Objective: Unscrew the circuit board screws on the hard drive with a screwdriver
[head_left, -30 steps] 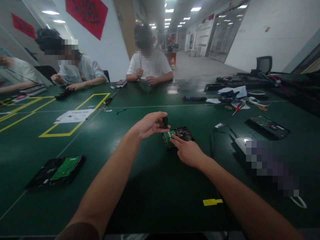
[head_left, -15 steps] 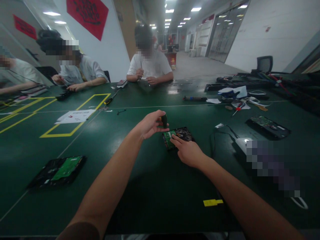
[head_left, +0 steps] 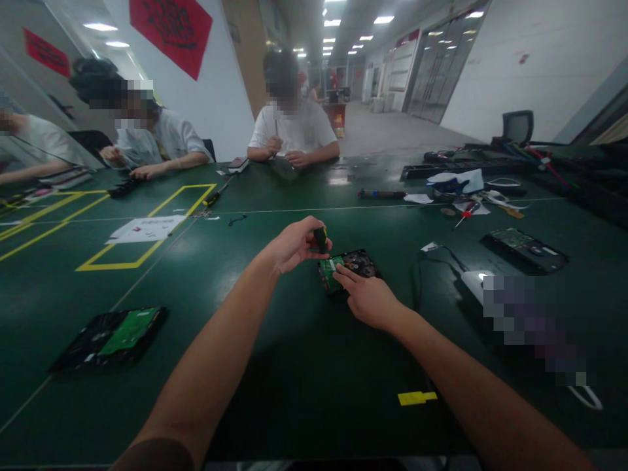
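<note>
A hard drive (head_left: 359,262) with a green circuit board lies face up on the dark green table (head_left: 304,366), in the middle. My left hand (head_left: 293,245) is closed round the dark handle of a screwdriver (head_left: 321,238) held upright over the drive's left end. My right hand (head_left: 369,297) rests on the drive's near edge, with its index finger stretched onto the green board and the other fingers curled.
Another hard drive (head_left: 114,335) lies at the near left, a third (head_left: 527,247) at the right. A white device with a cable (head_left: 475,280) sits right of my hands. Tools and papers (head_left: 461,190) clutter the far right. Two people (head_left: 292,124) sit across the table. Yellow tape (head_left: 416,397) marks the near side.
My left hand has turned slightly on the screwdriver handle and stayed in place. My right hand and the drive have not moved.
</note>
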The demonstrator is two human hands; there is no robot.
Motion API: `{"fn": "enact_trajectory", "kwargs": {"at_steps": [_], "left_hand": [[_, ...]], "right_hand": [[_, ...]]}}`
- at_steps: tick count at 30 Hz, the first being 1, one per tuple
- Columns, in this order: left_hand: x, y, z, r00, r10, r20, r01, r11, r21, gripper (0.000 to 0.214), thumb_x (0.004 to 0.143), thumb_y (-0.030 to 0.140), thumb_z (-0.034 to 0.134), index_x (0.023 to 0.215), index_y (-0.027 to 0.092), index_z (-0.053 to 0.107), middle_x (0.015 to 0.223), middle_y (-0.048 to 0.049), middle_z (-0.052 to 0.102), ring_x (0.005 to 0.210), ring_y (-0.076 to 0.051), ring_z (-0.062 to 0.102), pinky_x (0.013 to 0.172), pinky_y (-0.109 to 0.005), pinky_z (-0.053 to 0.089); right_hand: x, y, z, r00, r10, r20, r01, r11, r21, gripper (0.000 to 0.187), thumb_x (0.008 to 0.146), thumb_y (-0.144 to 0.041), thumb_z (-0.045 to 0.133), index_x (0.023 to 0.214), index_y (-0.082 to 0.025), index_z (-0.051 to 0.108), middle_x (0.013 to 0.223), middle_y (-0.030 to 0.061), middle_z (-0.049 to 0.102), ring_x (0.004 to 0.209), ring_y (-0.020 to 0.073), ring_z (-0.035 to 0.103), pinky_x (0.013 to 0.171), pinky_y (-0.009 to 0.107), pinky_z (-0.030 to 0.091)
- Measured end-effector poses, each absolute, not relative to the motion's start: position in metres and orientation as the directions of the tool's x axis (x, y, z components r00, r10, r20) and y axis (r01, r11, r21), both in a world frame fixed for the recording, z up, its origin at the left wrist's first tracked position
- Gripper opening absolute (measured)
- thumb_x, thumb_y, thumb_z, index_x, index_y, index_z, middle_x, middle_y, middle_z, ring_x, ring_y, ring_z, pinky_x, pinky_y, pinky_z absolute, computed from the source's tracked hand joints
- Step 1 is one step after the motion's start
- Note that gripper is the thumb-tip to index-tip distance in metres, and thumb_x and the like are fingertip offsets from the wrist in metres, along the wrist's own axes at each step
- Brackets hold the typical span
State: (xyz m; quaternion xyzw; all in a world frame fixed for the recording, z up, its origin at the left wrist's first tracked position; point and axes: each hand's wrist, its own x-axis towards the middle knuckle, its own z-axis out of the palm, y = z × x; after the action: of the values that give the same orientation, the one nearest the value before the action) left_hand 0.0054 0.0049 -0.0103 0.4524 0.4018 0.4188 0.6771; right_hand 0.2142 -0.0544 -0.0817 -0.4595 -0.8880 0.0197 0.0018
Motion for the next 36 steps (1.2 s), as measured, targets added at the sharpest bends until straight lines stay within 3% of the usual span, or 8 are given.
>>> {"fn": "enact_trajectory", "kwargs": {"at_steps": [12, 21, 36], "left_hand": [[0.0025, 0.0100, -0.0147, 0.346, 0.925, -0.155, -0.133, 0.212, 0.968, 0.038, 0.082, 0.043, 0.050, 0.098, 0.011, 0.065, 0.092, -0.0165, 0.072, 0.088, -0.026, 0.066, 0.076, -0.039, 0.052], [0.0038, 0.0029, -0.0097, 0.384, 0.908, -0.169, -0.187, 0.256, 0.948, 0.027, 0.080, 0.034, 0.066, 0.098, 0.014, 0.064, 0.089, -0.0092, 0.065, 0.090, -0.024, 0.064, 0.090, -0.050, 0.053], [0.0026, 0.0032, -0.0095, 0.423, 0.886, -0.190, -0.107, 0.257, 0.960, 0.033, 0.081, 0.042, 0.061, 0.098, 0.014, 0.064, 0.089, -0.0126, 0.070, 0.088, -0.024, 0.065, 0.084, -0.042, 0.052]], "right_hand": [[0.2142, -0.0547, -0.0814, -0.585, 0.811, -0.015, 0.811, 0.585, -0.016, 0.065, 0.088, -0.021, 0.041, 0.153, -0.022, 0.038, 0.165, 0.0056, 0.026, 0.097, 0.0266, 0.069, 0.076, 0.040, 0.055], [0.2156, -0.0536, -0.0851, -0.588, 0.809, 0.002, 0.809, 0.587, -0.030, 0.066, 0.088, -0.021, 0.041, 0.153, -0.024, 0.037, 0.165, 0.0046, 0.024, 0.096, 0.0265, 0.069, 0.075, 0.040, 0.055], [0.2151, -0.0532, -0.0861, -0.575, 0.818, -0.015, 0.818, 0.574, -0.038, 0.065, 0.089, -0.021, 0.041, 0.154, -0.025, 0.036, 0.165, 0.0062, 0.024, 0.098, 0.0277, 0.069, 0.078, 0.041, 0.054]]}}
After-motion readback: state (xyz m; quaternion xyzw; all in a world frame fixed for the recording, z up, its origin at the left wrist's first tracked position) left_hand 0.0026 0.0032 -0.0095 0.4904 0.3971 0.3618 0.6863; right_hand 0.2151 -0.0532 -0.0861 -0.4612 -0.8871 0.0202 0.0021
